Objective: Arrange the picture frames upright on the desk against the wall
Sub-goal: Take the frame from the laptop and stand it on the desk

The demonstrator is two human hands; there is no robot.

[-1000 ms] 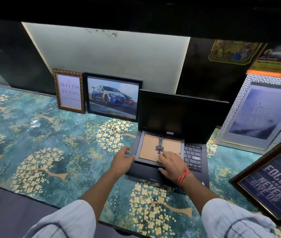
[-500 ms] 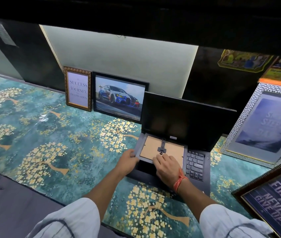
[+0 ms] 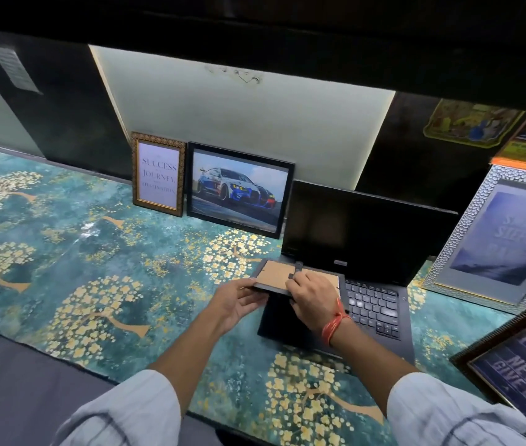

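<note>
Small dark picture frame [image 3: 279, 278] held face down over the left part of the laptop [image 3: 367, 304], brown backing board up, long axis running left to right, near edge tipped up off the keyboard. Left hand [image 3: 234, 300] grips the frame's near-left edge, thumb on top, fingers beneath. Right hand [image 3: 314, 296] lies across the backing near the black stand piece [image 3: 297, 270], fingers curled over it and pinching there; an orange thread band [image 3: 335, 321] circles that wrist. Half a second earlier the frame lay flat on the keyboard with both hands pressed low at its near edge; now it is lifted and the left hand has opened out under the rim. Against the pale wall stand a gold-edged text frame [image 3: 158, 173] and a black-framed car picture [image 3: 240, 189], side by side, upright, leaning back. A silver frame [image 3: 496, 236] leans at the right, its lettering too blurred to read. A dark frame with white lettering [image 3: 519, 371] lies tilted at the right edge, cut off by the picture border. The frame's front side is hidden. The teal flowered table [image 3: 94, 252] carries everything.
</note>
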